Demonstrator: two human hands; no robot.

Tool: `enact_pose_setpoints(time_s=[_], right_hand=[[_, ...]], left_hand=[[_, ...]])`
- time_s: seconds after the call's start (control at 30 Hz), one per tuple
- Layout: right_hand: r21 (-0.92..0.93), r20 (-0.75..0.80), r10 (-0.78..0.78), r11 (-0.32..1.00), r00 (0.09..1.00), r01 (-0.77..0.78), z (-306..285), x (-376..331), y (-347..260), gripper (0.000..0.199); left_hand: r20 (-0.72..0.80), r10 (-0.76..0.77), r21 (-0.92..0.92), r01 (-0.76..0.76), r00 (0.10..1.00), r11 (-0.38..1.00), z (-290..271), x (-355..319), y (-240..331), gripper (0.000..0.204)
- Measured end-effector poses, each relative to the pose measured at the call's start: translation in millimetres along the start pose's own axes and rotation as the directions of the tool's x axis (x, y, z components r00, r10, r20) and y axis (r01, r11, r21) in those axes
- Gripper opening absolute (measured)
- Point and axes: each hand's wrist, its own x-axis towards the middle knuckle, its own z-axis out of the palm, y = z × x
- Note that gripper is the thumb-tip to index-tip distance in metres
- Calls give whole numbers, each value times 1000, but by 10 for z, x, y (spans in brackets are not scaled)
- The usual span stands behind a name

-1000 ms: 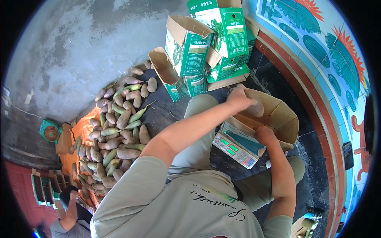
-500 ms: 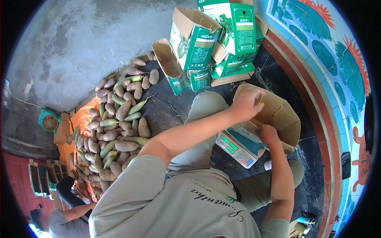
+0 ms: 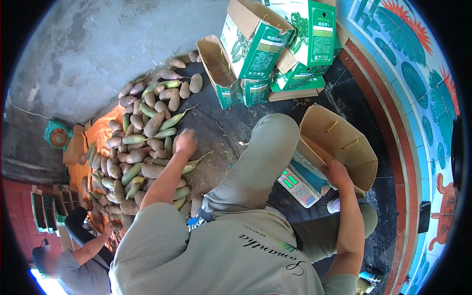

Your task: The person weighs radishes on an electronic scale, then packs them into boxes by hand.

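Observation:
At the right edge of a heap of muddy green and brown radishes [image 3: 158, 125], my left hand [image 3: 186, 142] hangs over or touches one. Its fingers are smeared by motion, and what lies under it is hidden. My right hand [image 3: 337, 173] grips the near left rim of an open cardboard box [image 3: 361, 164] with brown inner walls and yellow cord handles. Beneath that box is a digital scale [image 3: 301, 189] with lit green displays. How much is inside the box cannot be made out.
Green and white cartons [image 3: 260, 54] are stacked at the back, several with open tops. My bent knee [image 3: 278, 130] rises between heap and box. A teal fan-like device [image 3: 58, 133] stands far left. At lower left another person [image 3: 81, 265] reaches to the heap. A brick-red ledge [image 3: 388, 123] curves along the right.
My left hand has swung from the box's far rim leftward to the radish heap. My right hand stays on the box rim. The view has shifted slightly.

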Motion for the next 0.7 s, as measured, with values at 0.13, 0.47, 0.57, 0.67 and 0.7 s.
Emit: enact_pose_setpoints(time_s=[0.13,0.47,0.57,0.67,0.7], right_hand=[[-37,-25,-14,999,1000,13,125,12,136,28],[14,37,100,995,994,-101,51,34,17,27],[12,42,105,994,994,-106,52,48,6,29],[-12,24,121,993,992,-121,37,24,-49,30],[-31,8,128,991,992,-127,25,23,-67,31]], left_hand=[[313,-483,347,375,818,860,423,-694,-920,40],[322,-595,544,371,736,753,90,-1235,-1131,55],[302,-648,593,395,699,702,59,-1157,-1323,57],[270,-712,669,406,649,623,-86,-1059,-1337,61],[263,-731,637,456,629,622,-115,-1056,-1437,63]])
